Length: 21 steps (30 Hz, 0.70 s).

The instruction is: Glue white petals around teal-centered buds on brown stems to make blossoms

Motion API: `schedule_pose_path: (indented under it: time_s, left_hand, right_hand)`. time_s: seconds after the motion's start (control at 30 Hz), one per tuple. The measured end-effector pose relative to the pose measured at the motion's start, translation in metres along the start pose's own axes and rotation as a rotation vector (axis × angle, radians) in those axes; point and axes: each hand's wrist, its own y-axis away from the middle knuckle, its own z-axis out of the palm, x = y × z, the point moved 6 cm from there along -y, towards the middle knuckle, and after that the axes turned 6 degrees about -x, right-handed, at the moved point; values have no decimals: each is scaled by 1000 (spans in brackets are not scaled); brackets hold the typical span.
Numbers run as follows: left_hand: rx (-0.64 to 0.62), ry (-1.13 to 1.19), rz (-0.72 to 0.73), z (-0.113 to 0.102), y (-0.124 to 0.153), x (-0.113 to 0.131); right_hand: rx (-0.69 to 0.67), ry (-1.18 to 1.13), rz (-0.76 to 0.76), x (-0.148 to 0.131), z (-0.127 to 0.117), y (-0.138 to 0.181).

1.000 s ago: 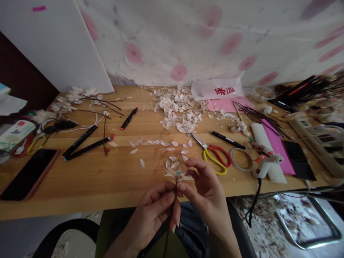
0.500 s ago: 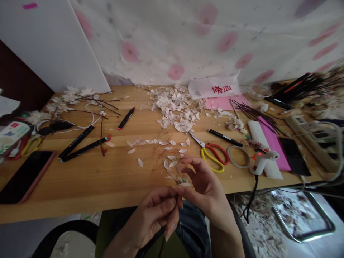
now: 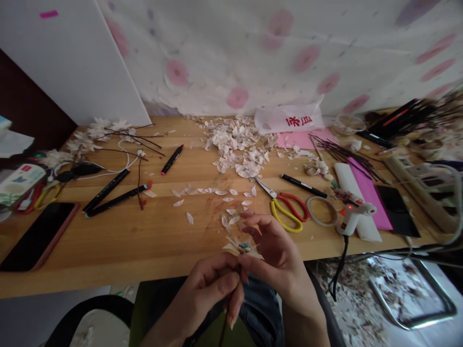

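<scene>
My left hand (image 3: 206,291) is closed around the thin brown stem (image 3: 223,332) of a handmade flower. The flower (image 3: 243,246) has pale, pointed petals and a small teal centre, and sits just above my fingertips. My right hand (image 3: 278,260) has its thumb pressed at the flower's base, with the index and middle fingers curved up beside the petals. Part of the base is hidden behind the fingers. Loose pale petals (image 3: 224,221) lie on the wooden table (image 3: 162,246) just beyond the flower, and more form a row farther back.
Red-and-yellow scissors (image 3: 289,212), a tape roll (image 3: 323,210) and a corded glue gun (image 3: 354,216) lie to the right. A petal heap (image 3: 238,144) is at the back. Markers (image 3: 115,201) and a phone (image 3: 38,235) lie left. The table's front edge runs near my hands.
The flower has tipped and turned, so its spread petals and teal centre now show more fully. Both hands keep nearly the same place, and the view has shifted slightly.
</scene>
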Motion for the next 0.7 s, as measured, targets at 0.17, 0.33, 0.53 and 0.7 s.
schedule_pose_path:
  time_s: [0.17,0.33,0.53,0.7]
  left_hand:
    - [-43,12,-8,4,5,4]
    - [11,-116,-54,8,12,17]
    - [132,-453,-7,17,13,44]
    - [301,-788,137,-11,29,39]
  right_hand:
    - [-25,44,-19,-16,8,7]
    - [-7,99,-37,-29,13,14]
    - [-42,82,-67,-30,14,15]
    - [-14,90,-103,-27,3,13]
